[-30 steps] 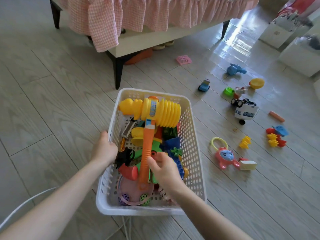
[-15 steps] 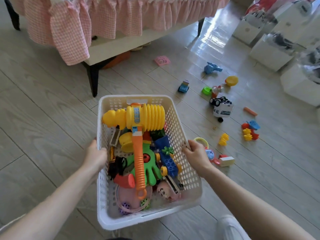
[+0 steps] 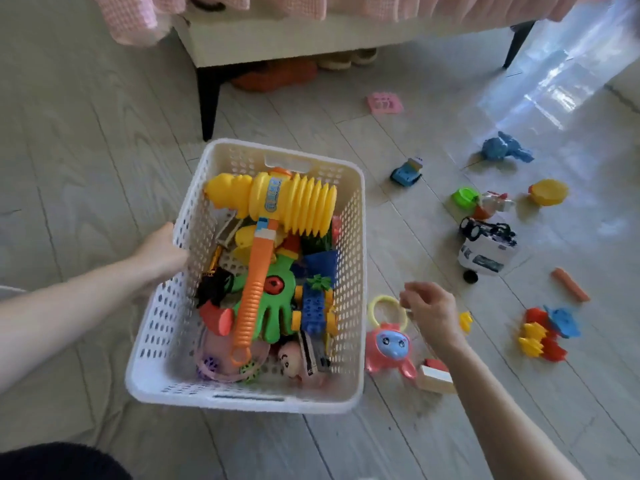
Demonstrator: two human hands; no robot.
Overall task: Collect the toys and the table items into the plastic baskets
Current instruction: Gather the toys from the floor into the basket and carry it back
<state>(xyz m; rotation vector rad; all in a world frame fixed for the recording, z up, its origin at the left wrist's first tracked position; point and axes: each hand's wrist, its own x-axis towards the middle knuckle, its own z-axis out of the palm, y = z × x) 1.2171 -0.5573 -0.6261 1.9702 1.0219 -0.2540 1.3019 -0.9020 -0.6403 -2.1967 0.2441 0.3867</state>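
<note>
A white plastic basket (image 3: 166,323) stands on the wooden floor, full of toys. A big yellow hammer (image 3: 277,199) with an orange handle lies on top, over a green hand toy (image 3: 277,299) and blue bricks. My left hand (image 3: 162,254) grips the basket's left rim. My right hand (image 3: 433,310) hovers to the right of the basket, fingers loosely curled, right by the yellow ring of a pink rattle (image 3: 388,348) on the floor. I cannot tell whether the fingertips touch the ring. A small white and red block (image 3: 436,375) lies beside the rattle.
Loose toys dot the floor to the right: a white car (image 3: 488,247), blue car (image 3: 405,173), blue figure (image 3: 505,150), yellow dish (image 3: 549,192), orange stick (image 3: 571,289), red, yellow and blue pieces (image 3: 543,334), pink square (image 3: 384,103). A bed's dark leg (image 3: 207,102) stands behind the basket.
My right hand let go of the hammer handle, then gripped the basket's right rim, and now has come off it towards the pink rattle. The left hand kept its grip on the rim.
</note>
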